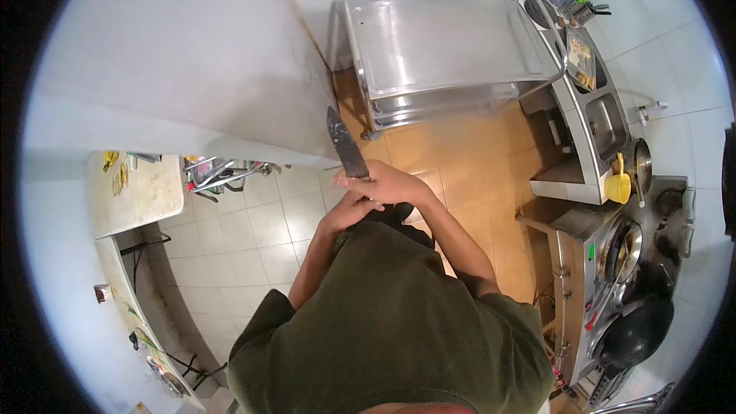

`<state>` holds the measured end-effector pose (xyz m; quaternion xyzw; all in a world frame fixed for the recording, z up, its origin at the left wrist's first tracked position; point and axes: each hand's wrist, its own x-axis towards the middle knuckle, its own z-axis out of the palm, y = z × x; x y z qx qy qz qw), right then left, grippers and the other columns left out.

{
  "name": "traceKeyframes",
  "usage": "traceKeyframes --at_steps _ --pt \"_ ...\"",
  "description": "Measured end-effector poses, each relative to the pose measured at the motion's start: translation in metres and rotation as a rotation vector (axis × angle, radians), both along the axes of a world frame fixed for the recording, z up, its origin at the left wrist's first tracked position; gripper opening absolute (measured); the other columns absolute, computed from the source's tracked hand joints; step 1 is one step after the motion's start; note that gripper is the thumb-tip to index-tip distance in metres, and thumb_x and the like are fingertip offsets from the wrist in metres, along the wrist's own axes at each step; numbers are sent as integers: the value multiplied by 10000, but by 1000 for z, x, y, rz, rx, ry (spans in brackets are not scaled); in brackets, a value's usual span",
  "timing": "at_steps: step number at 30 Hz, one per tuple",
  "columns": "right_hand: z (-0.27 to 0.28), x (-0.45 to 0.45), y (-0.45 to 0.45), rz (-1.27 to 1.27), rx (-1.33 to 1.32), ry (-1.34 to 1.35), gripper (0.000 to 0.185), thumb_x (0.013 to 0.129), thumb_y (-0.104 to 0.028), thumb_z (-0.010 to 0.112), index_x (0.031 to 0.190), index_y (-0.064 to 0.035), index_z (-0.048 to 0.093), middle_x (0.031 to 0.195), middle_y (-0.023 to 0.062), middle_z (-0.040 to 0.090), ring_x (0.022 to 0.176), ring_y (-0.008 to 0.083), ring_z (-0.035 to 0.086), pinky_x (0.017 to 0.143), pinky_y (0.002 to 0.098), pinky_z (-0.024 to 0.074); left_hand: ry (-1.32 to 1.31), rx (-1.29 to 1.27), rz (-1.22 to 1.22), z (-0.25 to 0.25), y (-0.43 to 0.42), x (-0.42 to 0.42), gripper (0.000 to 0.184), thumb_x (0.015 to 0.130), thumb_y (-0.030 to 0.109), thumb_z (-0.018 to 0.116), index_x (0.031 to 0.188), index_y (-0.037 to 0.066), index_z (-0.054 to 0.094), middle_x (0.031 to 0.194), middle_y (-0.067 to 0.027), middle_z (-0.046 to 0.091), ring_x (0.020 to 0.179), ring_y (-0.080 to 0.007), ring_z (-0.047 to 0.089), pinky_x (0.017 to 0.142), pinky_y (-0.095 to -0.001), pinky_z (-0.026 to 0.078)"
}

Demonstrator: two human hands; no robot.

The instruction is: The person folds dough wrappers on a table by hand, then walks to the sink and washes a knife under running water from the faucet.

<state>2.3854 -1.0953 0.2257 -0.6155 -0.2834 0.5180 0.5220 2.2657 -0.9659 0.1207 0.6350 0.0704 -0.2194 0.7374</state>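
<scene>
A kitchen knife with a dark, speckled blade points up and to the left in front of my body. My right hand is closed at the base of the blade, and its fingers hide the handle. Just below, my left hand meets the right one, with its thumb lying across toward the right. Most of the left fingers are covered, so how they are bent does not show. The blade tip is close to the corner of the pale wall.
A steel trolley stands ahead. To the right are a sink, a tray of food pieces, a yellow dipper, and a stove with a black wok. On the left, a white table holds yellow scraps.
</scene>
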Motion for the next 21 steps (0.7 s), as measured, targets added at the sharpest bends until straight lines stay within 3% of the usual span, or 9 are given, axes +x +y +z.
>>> traceKeyframes --at_steps 2,4,9,11,14,17,21 --pt "-1 22 -23 -124 51 -19 368 977 -289 578 1233 -29 618 814 35 642 462 85 450 461 263 401 -21 1 -36 -10 -15 29 323 956 80 590 1267 4 550 1178 -88 619 1071 -188 604 937 -349 492" --pt "-9 47 -49 -273 177 -27 377 965 -293 598 1226 -23 625 848 42 646 541 95 506 522 274 443 -90 53 -57 -20 -35 66 339 930 59 615 1256 10 536 1144 -75 600 1055 -166 581 910 -332 489" --pt "-5 115 -124 -520 27 -138 373 935 -290 647 1209 -37 648 1000 74 679 960 153 611 856 317 494 -109 122 -230 19 -103 179 328 894 53 650 1202 -10 556 1110 -63 604 1038 -165 579 877 -329 482" --pt "-18 147 -149 -613 63 -154 382 938 -317 652 1196 -35 655 1064 87 688 988 154 613 883 315 484 -70 35 -350 -21 -122 222 372 889 42 640 1239 -12 526 1125 -66 602 1053 -170 574 886 -332 483" --pt "-10 185 -182 -722 13 -116 368 947 -327 644 1175 -40 666 1068 89 686 1004 156 607 903 327 477 -26 -7 -448 -33 -151 275 388 903 40 628 1268 -6 504 1183 -75 584 1097 -177 556 918 -338 479" --pt "-9 214 -205 -767 26 -178 354 952 -324 636 1162 -40 670 1062 83 684 1001 155 605 898 326 477 41 -96 -447 -15 -173 311 417 882 3 616 1272 -1 470 1151 -78 595 1070 -171 570 890 -334 492" --pt "-15 238 -223 -815 -10 -68 368 957 -330 630 1178 -36 657 1015 64 680 952 142 604 851 309 487 -63 3 -515 -3 -189 342 410 898 11 606 1285 8 470 1142 -69 589 1061 -171 572 906 -343 492"
